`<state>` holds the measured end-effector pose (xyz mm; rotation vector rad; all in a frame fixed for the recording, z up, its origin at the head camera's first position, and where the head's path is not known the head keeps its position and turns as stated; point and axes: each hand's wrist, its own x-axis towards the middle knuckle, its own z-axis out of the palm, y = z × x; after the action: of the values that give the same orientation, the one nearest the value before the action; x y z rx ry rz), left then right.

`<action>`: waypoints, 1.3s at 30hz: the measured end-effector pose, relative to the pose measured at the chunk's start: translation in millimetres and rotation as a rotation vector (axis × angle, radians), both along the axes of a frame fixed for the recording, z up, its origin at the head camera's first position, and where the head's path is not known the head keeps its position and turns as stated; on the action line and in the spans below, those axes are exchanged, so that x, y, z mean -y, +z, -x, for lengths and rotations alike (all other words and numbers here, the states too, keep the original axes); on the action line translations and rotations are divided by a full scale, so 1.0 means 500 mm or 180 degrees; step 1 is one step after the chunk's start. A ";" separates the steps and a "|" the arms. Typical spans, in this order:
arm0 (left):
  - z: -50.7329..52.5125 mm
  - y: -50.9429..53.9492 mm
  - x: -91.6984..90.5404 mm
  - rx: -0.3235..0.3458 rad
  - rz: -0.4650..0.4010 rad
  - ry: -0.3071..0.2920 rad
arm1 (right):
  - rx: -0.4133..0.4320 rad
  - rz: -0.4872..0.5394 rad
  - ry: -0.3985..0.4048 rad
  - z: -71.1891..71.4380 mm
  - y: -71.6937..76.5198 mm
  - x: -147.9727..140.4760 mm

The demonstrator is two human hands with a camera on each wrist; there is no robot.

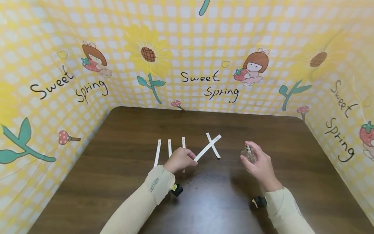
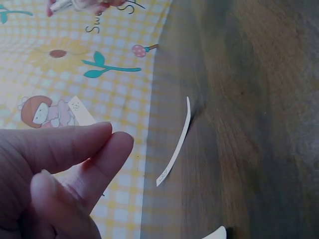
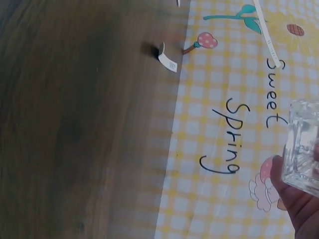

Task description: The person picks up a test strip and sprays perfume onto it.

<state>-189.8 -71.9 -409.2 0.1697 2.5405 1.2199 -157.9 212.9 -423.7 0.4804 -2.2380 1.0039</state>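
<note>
My left hand [image 1: 180, 160] pinches one end of a white paper test strip [image 1: 204, 150] between thumb and fingers. Its printed end points up and away, towards the right, as the left wrist view also shows. Behind it, another paper strip [image 1: 216, 152] lies on the table, so the two look crossed from the head view. My right hand [image 1: 263, 167] holds a clear glass perfume bottle [image 1: 246, 156] in the air, with the index finger on its top. The bottle's square, thick base [image 3: 300, 144] shows in the right wrist view. A gap separates bottle and held strip.
Three more white strips lie left of centre: a far-left one [image 1: 157, 152], a middle one [image 1: 169, 147] and one [image 1: 183, 142] partly behind my left hand. Small dark spots mark the brown table [image 1: 222, 208]. A yellow checked cloth [image 1: 190, 58] surrounds its back and sides.
</note>
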 end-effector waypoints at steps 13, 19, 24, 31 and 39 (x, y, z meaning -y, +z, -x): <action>-0.033 -0.014 0.015 0.0024 -0.0177 -0.0155 | -0.0217 -0.0531 -0.0029 0.002 -0.006 0.025; -0.051 -0.015 0.035 0.0077 -0.0181 -0.0022 | -0.0353 -0.0726 -0.0021 0.004 -0.003 0.042; -0.052 -0.008 0.042 0.0057 -0.0270 -0.0005 | -0.0341 -0.0743 -0.0145 0.007 0.000 0.040; -0.042 -0.001 0.050 -0.0015 -0.0118 0.0080 | -0.0109 -0.0759 -0.0198 0.008 0.016 0.030; -0.040 0.002 0.054 -0.0026 -0.0121 0.0089 | -0.0288 -0.0752 -0.0184 0.009 0.027 0.014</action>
<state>-169.6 -99.0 -408.5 0.1485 2.5361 1.2810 -162.1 206.0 -410.5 0.5484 -2.2855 0.6781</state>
